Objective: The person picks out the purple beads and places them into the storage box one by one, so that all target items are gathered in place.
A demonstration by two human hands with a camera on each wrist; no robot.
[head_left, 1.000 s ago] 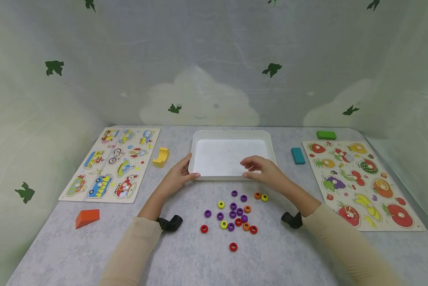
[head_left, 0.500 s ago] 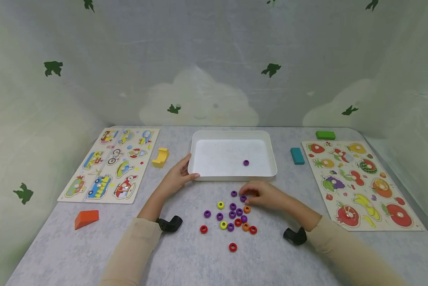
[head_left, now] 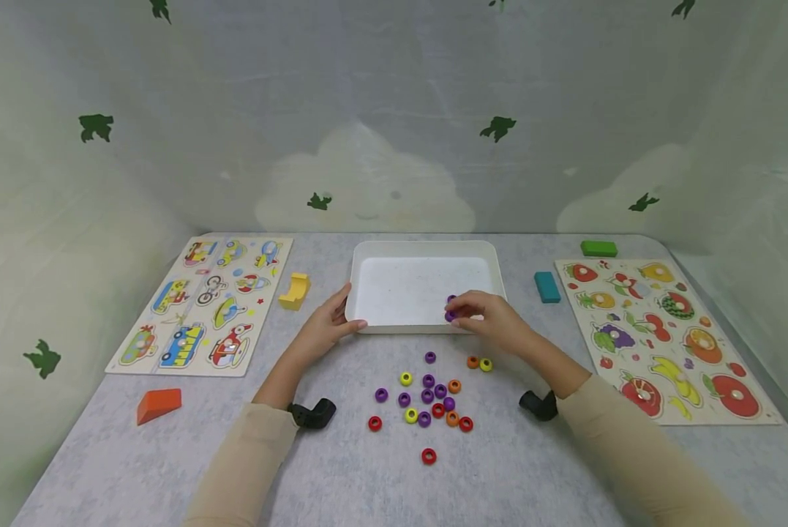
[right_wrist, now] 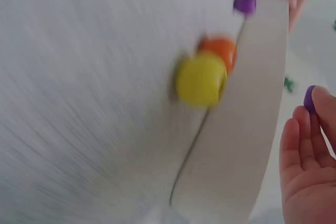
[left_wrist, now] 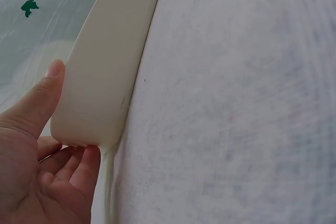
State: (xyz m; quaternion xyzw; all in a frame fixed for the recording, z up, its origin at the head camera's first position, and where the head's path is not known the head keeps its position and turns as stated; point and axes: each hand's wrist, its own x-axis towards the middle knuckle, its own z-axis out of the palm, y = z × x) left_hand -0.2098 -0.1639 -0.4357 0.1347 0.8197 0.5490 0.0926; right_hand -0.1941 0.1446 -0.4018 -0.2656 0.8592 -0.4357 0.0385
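My left hand (head_left: 328, 318) grips the front left corner of a shallow white tray (head_left: 400, 289), the thumb on its front wall and the fingers around its side, as the left wrist view shows on the tray wall (left_wrist: 100, 72). Over the tray's front right part, my right hand (head_left: 492, 320) pinches a purple bead (head_left: 449, 316) between thumb and fingers; the same bead (right_wrist: 308, 99) shows in the right wrist view. Just behind it lies another purple bead (head_left: 451, 298) in the tray, partly hidden by the fingers.
In front of the tray lie several loose purple, yellow, orange and red beads (head_left: 428, 396). A vehicle puzzle board (head_left: 199, 307) and yellow block (head_left: 295, 291) are left, with an orange block (head_left: 159, 405). A fruit puzzle board (head_left: 670, 344), teal block (head_left: 547, 287) and green block (head_left: 598, 249) are right.
My right hand let go of a purple bead in the tray, moved down to the loose beads, took another purple one and carried it back over the tray. My left hand stayed put.
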